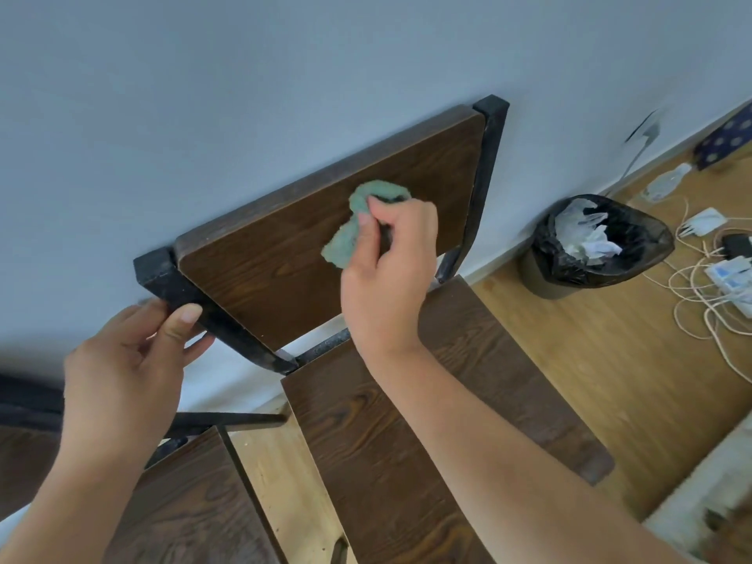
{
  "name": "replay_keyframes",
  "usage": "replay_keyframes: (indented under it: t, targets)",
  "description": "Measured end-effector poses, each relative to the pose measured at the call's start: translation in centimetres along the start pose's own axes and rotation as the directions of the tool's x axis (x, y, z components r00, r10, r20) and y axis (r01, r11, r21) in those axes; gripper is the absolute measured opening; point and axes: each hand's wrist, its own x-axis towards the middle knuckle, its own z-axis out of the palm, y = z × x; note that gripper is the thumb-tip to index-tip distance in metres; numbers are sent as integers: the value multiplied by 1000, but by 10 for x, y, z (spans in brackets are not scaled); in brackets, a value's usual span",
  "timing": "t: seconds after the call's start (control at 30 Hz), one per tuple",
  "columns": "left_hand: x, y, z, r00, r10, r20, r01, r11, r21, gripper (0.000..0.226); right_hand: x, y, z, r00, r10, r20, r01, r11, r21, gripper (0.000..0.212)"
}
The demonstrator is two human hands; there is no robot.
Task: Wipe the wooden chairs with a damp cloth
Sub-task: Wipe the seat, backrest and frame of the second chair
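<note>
A: Green cloth (358, 225), bunched in your right hand (386, 270) — why so crumpled?

B: You've clamped it between thumb and fingers so a wad presses flat on the backrest (285, 254). A tight ball looks easier to steer over the dark wood than a loose sheet.

A: And your left hand (122, 368)?

B: It's closed round the black post (171, 282) at the backrest's left edge, thumb in front, fingers behind. My guess is you're bracing the chair, since it stands against the wall (244, 75) and would rock as you push.

A: Where's the cloth on the panel?

B: Right of centre, upper half. The left part and lower corner are bare of it; whether they're already wiped, I can't tell.

A: What's left?

B: The seat (407, 421) below your right forearm, I'd judge, and a second chair (195, 502) just beside it at lower left.

A: Anything to mind?

B: The bin (590, 246) and the cables (708, 303) lie on the floor to the right, well apart from the chair. Keep the damp cloth away from them.
</note>
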Motion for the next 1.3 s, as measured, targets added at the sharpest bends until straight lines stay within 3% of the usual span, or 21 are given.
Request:
replay_keyframes:
  t: [0.07,0.13,0.2,0.23,0.3,0.37,0.43,0.5,0.57,0.63,0.7,0.73,0.8,0.87,0.9,1.0,1.03,1.13,1.23,1.3]
  targets:
    - [-1,2,3,1000,10,-2,-10,1000,-5,46,3,5,1,1000,-23,-9,23,999,-29,12]
    - [-2,5,2,1000,-13,-9,13,1000,-14,41,-1,39,-5,976,211,-50,-214,974,-70,14]
    - [-2,6,-1,999,-40,-16,39,999,-23,36,-2,68,-15,822,564,-74,-568,821,-50,16]
    - [-2,7,-1,999,-49,-19,48,998,-28,34,4,72,-19,769,634,-81,-638,768,-46,16]
    - [0,7,-1,998,-62,-26,61,998,-26,33,32,57,-22,831,542,-125,-550,835,-32,11]
    - [1,5,-1,997,-65,-32,64,998,-24,33,71,22,-25,927,324,-191,-322,946,38,9]
    - [0,4,1,997,-67,-41,66,997,-35,34,98,7,-25,957,165,-237,-154,986,64,13]
    - [-4,10,4,997,-67,-38,65,997,-30,29,94,23,-22,948,232,-217,-230,973,38,16]
    - [-6,15,6,997,-70,-25,69,997,-26,22,70,53,-25,878,444,-179,-443,895,45,20]
    - [-6,18,7,996,-87,-22,87,996,-2,25,54,72,-33,725,678,-120,-672,735,94,16]
    - [-8,23,8,996,-87,-11,87,996,19,21,57,75,-38,583,805,-113,-785,593,180,14]
    - [-10,26,9,997,-83,-6,83,997,11,18,61,71,-40,581,803,-130,-777,595,205,12]
    - [-12,26,7,997,-74,-6,74,997,-31,13,67,51,-36,679,714,-168,-688,700,191,7]
    - [-15,28,8,997,-73,-31,72,997,-34,23,55,34,-26,758,630,-169,-607,776,171,8]
    - [-16,29,8,997,-72,-37,71,997,-26,25,41,35,-18,748,647,-148,-626,762,165,9]
    - [-16,32,8,997,-60,-40,59,998,-28,25,-26,35,8,564,824,-52,-808,563,174,12]
    - [-17,32,8,998,-58,-33,57,998,-28,28,-49,33,18,545,838,-21,-828,541,148,14]
    - [-15,30,8,999,-29,-45,28,999,-27,26,-105,8,44,603,796,52,-797,599,79,18]
    - [-11,25,6,999,5,-32,-5,1000,-6,15,-144,-15,59,590,796,138,-806,589,49,13]
    - [-10,24,5,1000,21,-6,-21,1000,-8,10,-148,-27,61,640,747,180,-764,644,44,14]
